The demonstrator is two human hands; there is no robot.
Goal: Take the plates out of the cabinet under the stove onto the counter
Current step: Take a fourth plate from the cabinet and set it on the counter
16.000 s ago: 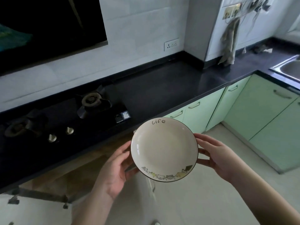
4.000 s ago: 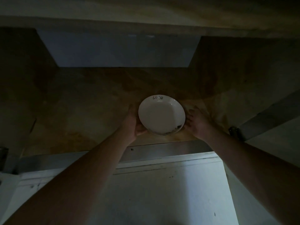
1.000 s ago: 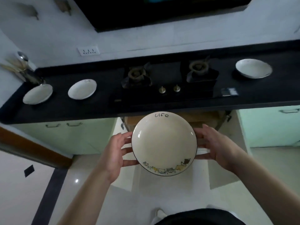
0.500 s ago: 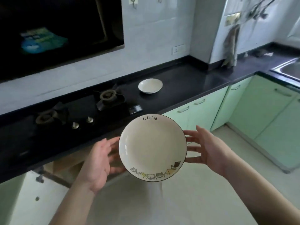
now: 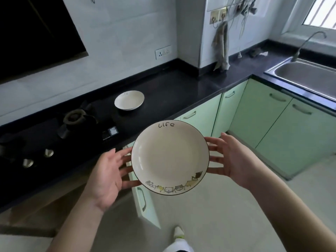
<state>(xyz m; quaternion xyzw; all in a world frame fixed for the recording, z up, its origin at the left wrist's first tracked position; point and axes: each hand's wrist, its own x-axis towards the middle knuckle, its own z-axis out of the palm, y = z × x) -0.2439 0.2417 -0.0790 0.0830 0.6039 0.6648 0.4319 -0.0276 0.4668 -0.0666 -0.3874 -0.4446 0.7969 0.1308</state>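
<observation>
Cream plate (image 5: 170, 158) held between both hands (image 5: 107, 174) (image 5: 234, 160), straight fingers pressing its rim.

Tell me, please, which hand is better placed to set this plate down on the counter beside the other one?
Probably the left hand. It supports the held plate on the side nearer the counter, where the other plate sits, ahead and to the left. The right hand is on the side away from it.

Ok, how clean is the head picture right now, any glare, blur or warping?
Head view: held plate sharp, "life" legible; daylight sheen on the counter; wide-angle bending at the edges; stove and space beneath it dark, little detail.
</observation>
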